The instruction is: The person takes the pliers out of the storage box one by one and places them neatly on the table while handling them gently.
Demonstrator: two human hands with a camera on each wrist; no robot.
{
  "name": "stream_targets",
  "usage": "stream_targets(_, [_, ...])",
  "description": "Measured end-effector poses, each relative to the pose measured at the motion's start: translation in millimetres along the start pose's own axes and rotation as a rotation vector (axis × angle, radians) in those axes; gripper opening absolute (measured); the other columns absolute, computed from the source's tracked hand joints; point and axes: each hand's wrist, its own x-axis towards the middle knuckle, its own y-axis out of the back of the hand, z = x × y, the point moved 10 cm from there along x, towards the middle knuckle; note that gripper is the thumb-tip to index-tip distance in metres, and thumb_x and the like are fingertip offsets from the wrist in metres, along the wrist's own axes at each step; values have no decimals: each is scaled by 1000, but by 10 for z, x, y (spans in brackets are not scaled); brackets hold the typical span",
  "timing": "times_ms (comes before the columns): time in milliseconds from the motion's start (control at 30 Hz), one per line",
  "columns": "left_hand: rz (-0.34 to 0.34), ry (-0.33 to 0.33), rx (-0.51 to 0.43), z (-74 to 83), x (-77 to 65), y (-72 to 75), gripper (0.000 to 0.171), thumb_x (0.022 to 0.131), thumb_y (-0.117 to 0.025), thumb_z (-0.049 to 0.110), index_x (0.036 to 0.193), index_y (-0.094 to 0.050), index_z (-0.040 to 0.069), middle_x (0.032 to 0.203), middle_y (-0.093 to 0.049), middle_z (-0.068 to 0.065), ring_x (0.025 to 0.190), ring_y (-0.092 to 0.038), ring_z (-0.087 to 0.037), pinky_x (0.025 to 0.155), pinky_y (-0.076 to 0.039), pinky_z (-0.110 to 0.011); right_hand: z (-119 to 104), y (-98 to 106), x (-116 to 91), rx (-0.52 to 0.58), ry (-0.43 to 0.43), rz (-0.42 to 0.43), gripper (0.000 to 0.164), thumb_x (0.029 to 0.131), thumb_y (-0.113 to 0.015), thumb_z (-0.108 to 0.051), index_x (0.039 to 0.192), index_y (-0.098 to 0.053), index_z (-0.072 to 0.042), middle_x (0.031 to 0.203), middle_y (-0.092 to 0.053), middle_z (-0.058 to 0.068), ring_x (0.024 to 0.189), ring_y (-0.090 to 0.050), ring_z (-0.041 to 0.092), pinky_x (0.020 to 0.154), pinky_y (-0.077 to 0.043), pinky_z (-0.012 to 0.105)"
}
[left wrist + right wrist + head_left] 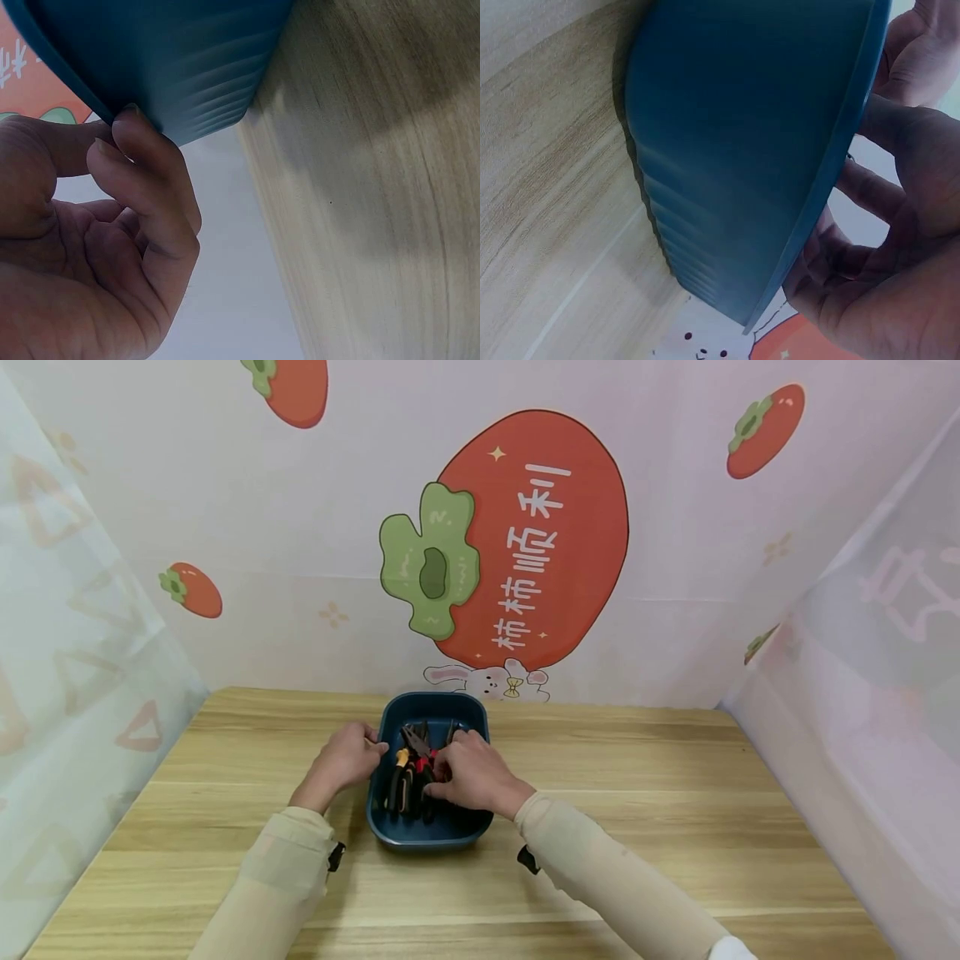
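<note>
I see the left hand (pixel 345 762) pinching the dark-blue, round-cornered plastic bin (pixel 429 842) — right hand (pixel 477 772) half-curled among black-handled metal pliers (pixel 406 787), hold indeterminable.

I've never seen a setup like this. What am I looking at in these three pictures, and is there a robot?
There is no robot: just a person's left hand and right hand, both bare. The wide picture comes from a camera worn on the head, looking forward and down. The other two come from cameras on the wrists, each watching that hand's work. On the wooden table stands a blue bin of tools that look like pliers, with black, yellow and red parts. The left hand pinches the bin's edge. The right hand reaches into the bin, among the tools; whether its fingers grip one, I cannot tell.
</note>
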Motion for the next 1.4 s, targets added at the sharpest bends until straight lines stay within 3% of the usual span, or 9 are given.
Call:
stream_targets(133, [3,4,-2,-6,2,-3,25,102,-58,13,112,-57,-10,85,-62,-13,67,-55,-22,60,-46,-35,69,6,16,59,-51,-6,26,86,-83,-41,82,-70,-18,83,-55,-4,85,-49,16,68,-43,29])
stream_targets(367, [1,8,-4,-7,1,-4,25,102,-58,14,112,-56,-9,83,-61,-12,67,-55,-22,60,-45,-35,181,-23,12,180,-164,-41,46,81,-86,-42,102,-60,-8,84,-58,0,72,-58,13,58,-51,22])
stream_targets(633, [2,9,-1,-19,-1,-3,26,102,-58,14,112,-56,-10,86,-62,-14,70,-56,-23,61,-46,-35,170,-104,2,257,-203,-124,36,86,-83,-36,98,-64,-8,70,-63,1,55,-63,12,54,-53,24])
stream_targets(867, [6,4,3,-23,19,-5,25,102,-58,14,111,-57,-10,84,-61,-13,69,-55,-23,60,-45,-34,192,-142,27,260,-228,-150,38,86,-83,-36,100,-65,-6,79,-61,4,59,-64,14,56,-54,24])
stream_targets(1233, [-5,10,-21,-26,28,-3,27,102,-59,14,113,-57,-10,96,-65,-19,76,-58,-25,68,-49,-38,165,-110,1,310,-214,-129,35,84,-86,-31,97,-65,-6,74,-63,3,57,-65,14,57,-55,24])
stream_targets(1400, [-15,12,-36,-32,25,-8,27,102,-59,14,113,-56,-11,87,-64,-15,73,-58,-24,67,-49,-38,125,-49,-28,329,-187,-103,36,84,-86,-30,99,-65,-5,78,-61,2,56,-63,13,56,-54,24])
